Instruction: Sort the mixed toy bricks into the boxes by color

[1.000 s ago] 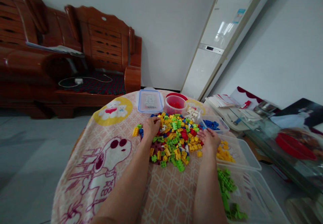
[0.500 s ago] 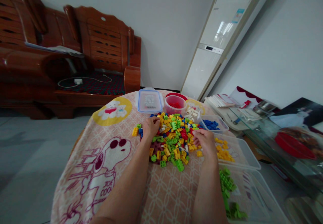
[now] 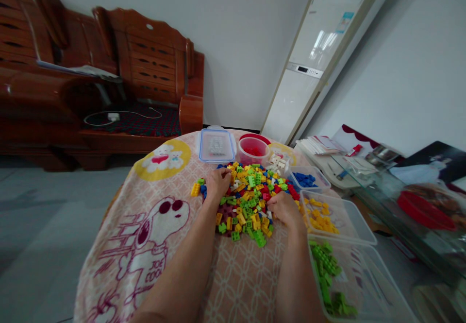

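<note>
A mixed pile of toy building bricks [image 3: 249,204] in yellow, green, blue, red and white lies mid-table. My left hand [image 3: 217,183] rests at the pile's left side, its fingers curled and pressed together; what they hold, if anything, is too small to name. Over the right part of the pile is my right hand [image 3: 286,208], palm down. Its fingertips are drawn together among the bricks, and I cannot make out what is between them. Beside it are yellow bricks [image 3: 322,221] in a clear box. Nearer to me, green bricks [image 3: 325,260] lie in another box.
Behind the pile stand a blue-rimmed lidded container [image 3: 217,146], a round tub [image 3: 254,151] with red bricks, white bricks [image 3: 278,163] and a clear box with blue bricks [image 3: 304,180]. A patterned cloth [image 3: 240,279] covers the table. To the right is a glass-topped table [image 3: 378,194].
My right hand has moved left and slightly nearer to me, onto the bricks, and its fingers have closed together. My left hand has stayed in place.
</note>
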A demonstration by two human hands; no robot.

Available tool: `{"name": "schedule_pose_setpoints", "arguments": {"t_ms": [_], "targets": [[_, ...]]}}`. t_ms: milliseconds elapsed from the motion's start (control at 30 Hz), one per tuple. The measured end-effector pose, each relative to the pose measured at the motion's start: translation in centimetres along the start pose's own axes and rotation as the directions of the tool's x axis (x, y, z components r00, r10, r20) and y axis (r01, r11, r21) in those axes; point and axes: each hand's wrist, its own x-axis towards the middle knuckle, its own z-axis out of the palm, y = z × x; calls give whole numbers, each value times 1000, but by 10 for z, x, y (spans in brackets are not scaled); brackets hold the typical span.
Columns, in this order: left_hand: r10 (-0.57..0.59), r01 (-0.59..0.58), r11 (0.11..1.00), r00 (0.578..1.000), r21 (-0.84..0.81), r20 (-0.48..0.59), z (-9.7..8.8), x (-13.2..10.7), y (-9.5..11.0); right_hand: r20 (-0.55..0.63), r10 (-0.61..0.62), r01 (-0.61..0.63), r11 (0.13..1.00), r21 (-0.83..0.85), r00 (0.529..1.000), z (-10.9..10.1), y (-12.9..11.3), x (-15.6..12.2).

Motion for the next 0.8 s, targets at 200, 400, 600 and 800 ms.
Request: {"name": "schedule_pose_setpoints", "arguments": {"t_ms": [200,400,600,800], "targets": [[6,-6,1000,1000,4,-1,1,1,-1,-16,32,-35,982,-185,999,0,-14,1],[-1,1,1000,1000,-1,-3,1,1,0,-34,93,-99,963,-250,995,6,-22,6],[3,-3,1000,1000,-5,-1,0,0,1,-28,80,-85,961,-263,996,9,-20,8],[3,-3,1000,1000,0,4,1,1,-1,-51,114,-123,957,-262,992,12,-20,10]]}}
